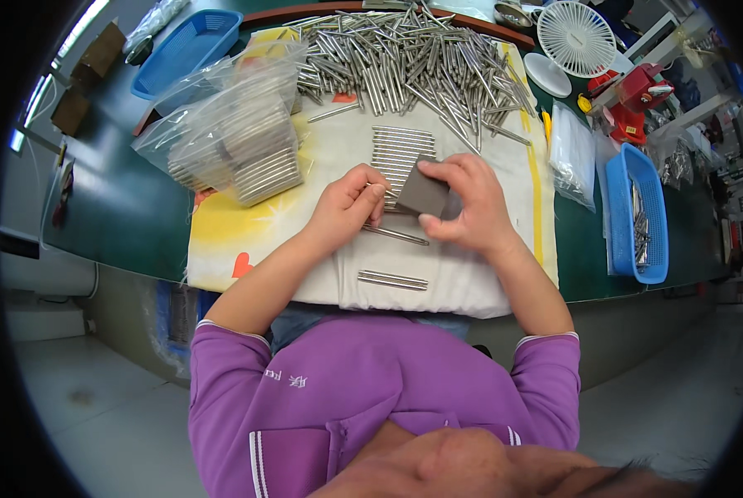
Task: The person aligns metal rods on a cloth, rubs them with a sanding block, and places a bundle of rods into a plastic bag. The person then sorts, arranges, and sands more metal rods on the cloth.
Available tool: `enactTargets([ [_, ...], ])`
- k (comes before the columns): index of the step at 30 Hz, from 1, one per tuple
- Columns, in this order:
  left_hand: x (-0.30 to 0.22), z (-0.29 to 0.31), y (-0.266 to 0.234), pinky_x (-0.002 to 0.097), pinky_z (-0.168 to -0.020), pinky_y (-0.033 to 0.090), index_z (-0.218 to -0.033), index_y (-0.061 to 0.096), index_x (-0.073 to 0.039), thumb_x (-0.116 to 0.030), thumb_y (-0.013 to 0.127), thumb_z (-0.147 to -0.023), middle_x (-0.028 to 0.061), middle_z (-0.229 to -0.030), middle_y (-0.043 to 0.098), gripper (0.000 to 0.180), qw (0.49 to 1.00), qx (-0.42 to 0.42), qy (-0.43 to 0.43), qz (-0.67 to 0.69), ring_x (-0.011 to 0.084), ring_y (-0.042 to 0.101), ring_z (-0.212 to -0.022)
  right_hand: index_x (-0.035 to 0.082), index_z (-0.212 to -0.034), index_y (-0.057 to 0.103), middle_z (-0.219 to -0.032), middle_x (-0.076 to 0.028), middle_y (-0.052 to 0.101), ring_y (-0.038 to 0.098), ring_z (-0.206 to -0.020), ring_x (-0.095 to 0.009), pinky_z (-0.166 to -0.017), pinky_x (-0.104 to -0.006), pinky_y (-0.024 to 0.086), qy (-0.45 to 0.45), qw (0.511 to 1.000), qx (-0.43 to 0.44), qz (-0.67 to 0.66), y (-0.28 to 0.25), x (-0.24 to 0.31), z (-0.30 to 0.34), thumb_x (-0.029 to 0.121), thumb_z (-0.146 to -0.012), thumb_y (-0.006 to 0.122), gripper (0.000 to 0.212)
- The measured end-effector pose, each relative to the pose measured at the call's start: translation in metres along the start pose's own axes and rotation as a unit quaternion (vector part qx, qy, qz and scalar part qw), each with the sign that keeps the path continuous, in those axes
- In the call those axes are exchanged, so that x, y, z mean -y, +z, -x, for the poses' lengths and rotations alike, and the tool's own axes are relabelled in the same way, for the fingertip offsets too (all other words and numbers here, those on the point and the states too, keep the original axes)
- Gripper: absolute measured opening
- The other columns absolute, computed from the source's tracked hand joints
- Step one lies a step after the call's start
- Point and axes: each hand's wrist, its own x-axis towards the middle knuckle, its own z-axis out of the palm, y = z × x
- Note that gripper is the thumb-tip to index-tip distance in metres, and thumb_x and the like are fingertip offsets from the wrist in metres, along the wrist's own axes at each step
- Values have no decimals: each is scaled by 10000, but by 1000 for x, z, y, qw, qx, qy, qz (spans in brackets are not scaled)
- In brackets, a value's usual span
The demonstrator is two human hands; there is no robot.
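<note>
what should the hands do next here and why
I'd probably slide the gray block lightly along the thin metal rod: the left hand pinches the rod, and the right hand holds the block close to the rod's end. Whether they touch is unclear.

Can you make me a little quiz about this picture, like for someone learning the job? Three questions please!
1. What is the right hand holding?
2. True or false: the white fan is on the left side of the picture.
3. Pick one. The big loose pile of metal rods lies:
A) on the floor
B) on the person's lap
C) on the table, farther away than the right hand

Key:
1. A gray block.
2. False; it is on the right side.
3. C
</note>
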Motion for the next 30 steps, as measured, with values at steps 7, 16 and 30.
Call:
enactTargets([
  [7,-3,2,3,246,-618,462,-1081,539,-52,-133,483,-1060,5,-714,521,100,1000,4,-19,-13,89,505,-635,140,-1153,680,-1000,-99,571,558,-974,-285,-863,-416,452,5,999,-28,40,3,-7,-2,351,-616,796,589],
  [16,-4,1,5,234,-553,417,-1029,537,-56,-144,493,-1055,-18,-669,500,102,1000,-11,24,-6,64,472,-590,138,-1178,672,-1011,-99,564,558,-944,-294,-857,-416,453,-47,998,5,-34,6,14,5,386,-626,802,619],
  [30,-6,1,4,232,-549,410,-1035,538,-47,-138,485,-1058,-15,-675,506,107,998,-2,54,-13,65,473,-592,110,-1128,674,-947,-72,571,550,-920,-282,-833,-420,460,88,992,-71,55,-8,-17,-2,327,-606,799,580],
])
